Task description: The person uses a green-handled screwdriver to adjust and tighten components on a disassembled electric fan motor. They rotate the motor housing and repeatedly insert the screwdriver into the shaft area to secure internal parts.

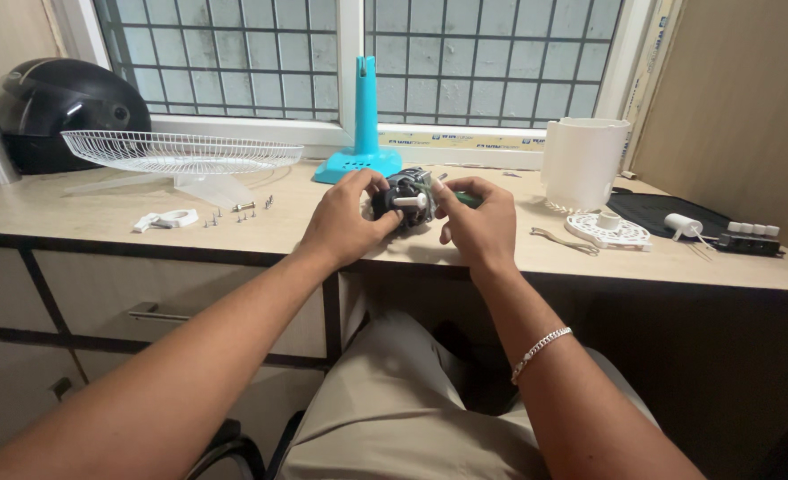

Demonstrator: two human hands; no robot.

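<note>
Motor (405,200), dark w/ white shaft, sits at front edge of desk (74,213), centre. Left hand (345,222) fingers curled round it, steadying. Right hand (476,227) closed on green-handled tool (462,199), tip hidden. Judged: fastener work on motor housing; next needs steady grip, tool kept square. Screws (238,212), white grille (180,151), blue stand (365,124) well apart.

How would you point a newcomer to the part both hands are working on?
Start at the turquoise fan stand by the window. Just in front of it, the left hand and right hand hold the motor: dark, metallic, with a pale shaft, unlike the white plastic parts around.
</note>
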